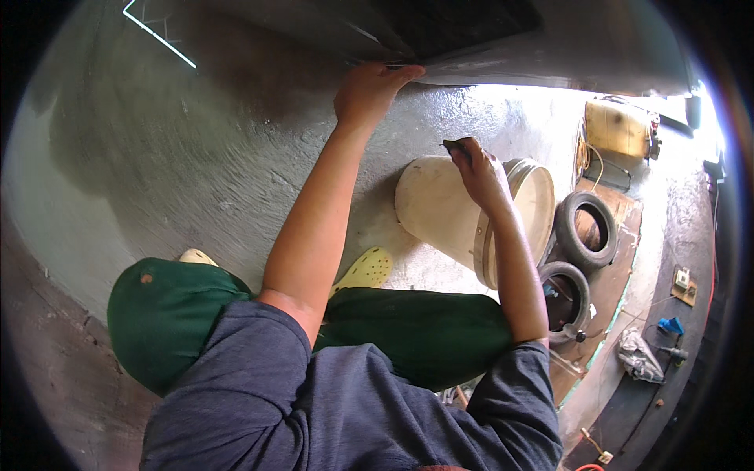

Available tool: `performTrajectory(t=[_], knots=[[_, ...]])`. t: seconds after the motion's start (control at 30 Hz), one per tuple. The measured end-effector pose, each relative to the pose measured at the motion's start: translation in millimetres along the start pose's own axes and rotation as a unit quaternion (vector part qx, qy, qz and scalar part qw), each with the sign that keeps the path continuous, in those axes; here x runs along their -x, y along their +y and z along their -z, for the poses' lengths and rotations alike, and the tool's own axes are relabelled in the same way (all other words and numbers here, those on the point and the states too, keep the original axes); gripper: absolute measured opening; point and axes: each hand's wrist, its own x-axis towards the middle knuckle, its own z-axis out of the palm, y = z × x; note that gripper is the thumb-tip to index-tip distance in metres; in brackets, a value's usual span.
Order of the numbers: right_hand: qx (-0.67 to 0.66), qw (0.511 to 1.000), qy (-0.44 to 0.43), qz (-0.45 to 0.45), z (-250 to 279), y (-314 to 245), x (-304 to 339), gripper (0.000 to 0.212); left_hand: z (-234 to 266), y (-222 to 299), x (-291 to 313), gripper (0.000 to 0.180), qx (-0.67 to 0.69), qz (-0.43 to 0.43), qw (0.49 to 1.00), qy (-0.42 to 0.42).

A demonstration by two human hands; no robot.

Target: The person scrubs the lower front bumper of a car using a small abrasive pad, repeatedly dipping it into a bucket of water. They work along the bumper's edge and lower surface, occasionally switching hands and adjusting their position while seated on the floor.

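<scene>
Twelve o'clock: rested left hand (367, 96) against dark panel (503, 61), seemingly for support, grip unclear. One o'clock: pinched small dark object (450, 144) in right hand (481, 174), presumably for control.

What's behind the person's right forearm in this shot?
A whitish bucket, visible on both sides of the right forearm. The strip of bucket directly behind the arm is covered, so nothing on it can be seen.

A glossy panel (542, 53) lies beyond a small dark piece (452, 145).
</scene>
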Motion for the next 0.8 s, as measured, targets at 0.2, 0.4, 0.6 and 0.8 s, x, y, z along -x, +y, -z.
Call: performTrajectory(t=[0.2, 0.4, 0.6, 0.8], knots=[[-0.056, 0.998, 0.012, 0.017, 1.0, 6.6, -2.8, 0.030, -43.9, -2.0, 33.7, 0.040, 0.058, -0.042, 0.982, 0.177], [-0.026, 0.999, 0.038, 0.026, 2.7, 0.6, 0.9, 0.049, -67.8, 9.8, 61.5, 0.085, 0.001, -0.102, 0.978, 0.184], [-0.022, 0.999, 0.028, -0.002, -2.7, 13.4, -1.9, 0.054, -78.5, 34.7, 75.5, 0.095, 0.099, -0.117, 0.985, 0.073], [-0.487, 0.866, 0.098, -0.051, 52.1, 11.0, 14.6, 0.037, -40.9, -1.4, 26.4, 0.040, 0.166, -0.159, 0.969, 0.088]])
